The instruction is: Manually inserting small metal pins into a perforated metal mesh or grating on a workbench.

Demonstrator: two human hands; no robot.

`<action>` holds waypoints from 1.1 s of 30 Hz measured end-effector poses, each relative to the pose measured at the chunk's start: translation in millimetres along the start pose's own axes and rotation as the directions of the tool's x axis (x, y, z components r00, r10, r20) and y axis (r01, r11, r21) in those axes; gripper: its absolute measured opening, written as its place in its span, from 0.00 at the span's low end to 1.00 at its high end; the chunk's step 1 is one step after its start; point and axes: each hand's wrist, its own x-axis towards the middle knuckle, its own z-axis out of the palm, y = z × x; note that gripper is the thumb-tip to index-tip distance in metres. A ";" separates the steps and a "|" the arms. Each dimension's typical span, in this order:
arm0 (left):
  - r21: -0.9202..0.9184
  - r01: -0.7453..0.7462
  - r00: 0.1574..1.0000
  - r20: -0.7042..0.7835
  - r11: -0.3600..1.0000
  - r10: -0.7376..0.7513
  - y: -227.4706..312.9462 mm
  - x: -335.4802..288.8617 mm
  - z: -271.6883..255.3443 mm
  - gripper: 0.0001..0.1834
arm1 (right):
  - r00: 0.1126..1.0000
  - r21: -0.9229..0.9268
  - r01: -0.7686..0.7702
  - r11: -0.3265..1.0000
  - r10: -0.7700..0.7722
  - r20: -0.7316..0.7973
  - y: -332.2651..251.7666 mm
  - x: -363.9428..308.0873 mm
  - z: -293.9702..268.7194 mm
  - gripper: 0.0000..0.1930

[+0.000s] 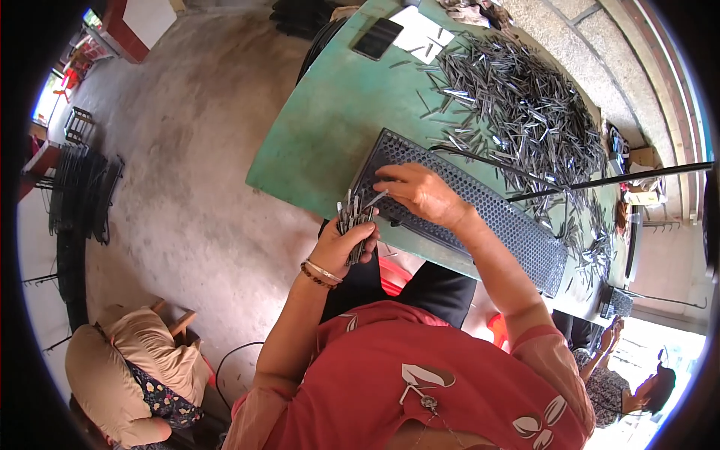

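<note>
My left hand [349,241] is wrapped round a bundle of thin dark metal strips [352,214], their tips pointing up and away from me. Just right of the bundle, my right hand [420,193] pinches a single small strip [377,198] between thumb and fingertips. Beneath the right hand lies a long black perforated tray [495,225], full of small round holes, slanting along the near edge of the green table [315,127]. On the table beyond the tray spreads a large heap of similar dark strips [525,105].
A black phone [377,38] and white paper [420,34] lie at the table's far end. A thin black rod [615,180] crosses above the heap. Another person [630,386] sits at the lower right, and one [142,375] at the lower left. Dark bundled rods [79,191] stand at the left.
</note>
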 end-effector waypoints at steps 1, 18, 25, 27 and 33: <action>0.002 0.001 1.000 0.003 1.000 -0.001 -0.1 -0.1 -1.4 0.16 | 1.000 -0.003 -0.002 1.000 0.002 -0.001 0.7 -2.8 0.6 0.13; 0.000 0.108 0.994 0.033 0.994 -0.107 -19.3 18.8 23.4 0.10 | 0.684 0.068 -0.569 0.820 0.517 -0.514 25.6 -7.9 9.4 0.13; 0.025 0.152 0.986 0.061 0.988 -0.153 -18.6 21.3 21.0 0.12 | 0.613 0.166 -0.616 0.770 0.601 -0.513 25.0 -18.7 22.8 0.12; 0.027 0.167 0.983 0.079 0.986 -0.168 -18.9 22.2 22.1 0.12 | 0.681 0.081 -0.538 0.839 0.489 -0.546 22.8 -17.0 21.6 0.12; 0.033 0.206 0.972 0.109 0.978 -0.208 -18.6 24.4 27.5 0.12 | 0.735 0.026 -0.565 0.825 0.517 -0.438 23.9 -13.4 10.8 0.11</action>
